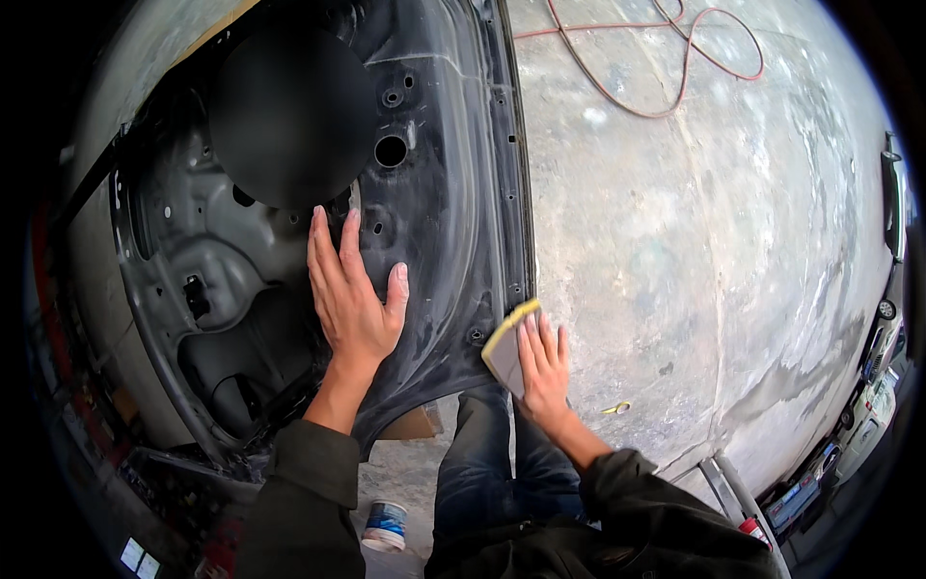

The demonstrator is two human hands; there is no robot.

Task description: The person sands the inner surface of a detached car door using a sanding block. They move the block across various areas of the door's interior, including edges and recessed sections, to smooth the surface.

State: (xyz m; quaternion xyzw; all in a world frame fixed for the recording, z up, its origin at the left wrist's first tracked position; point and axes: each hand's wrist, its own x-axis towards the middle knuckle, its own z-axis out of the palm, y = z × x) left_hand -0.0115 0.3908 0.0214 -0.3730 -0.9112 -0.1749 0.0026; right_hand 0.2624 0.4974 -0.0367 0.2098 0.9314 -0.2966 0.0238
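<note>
Floor area: Mottled grey concrete [637, 222] is shown across the area from 12 to 5 o'clock of the view.
Hose: Thin reddish hose [654, 116] is looped on the concrete at 1 o'clock.
Vehicles: Several vehicles [865, 434] are lined up along the rim, between 3 and 4 o'clock.
Panel: Dark door-shaped panel [439, 232], pierced by round and slotted holes, is positioned toward 10 o'clock; its upper part is obscured by a round blur.
Left hand: Left hand [355, 304] is placed palm down over the panel at 9 o'clock, fingers extended, thumb spread apart; nothing is seen gripped, and contact cannot be confirmed.
Right hand: Yellow-edged grey pad [504, 359] is held by the right hand [547, 378], fingers laid close together across its face; the thumb is hidden.
Pad position: Pad is located at the panel's lower corner, 4 o'clock from the panel's centre, and tilted.
Below: Tub [386, 526] is set between 6 and 7 o'clock.
</note>
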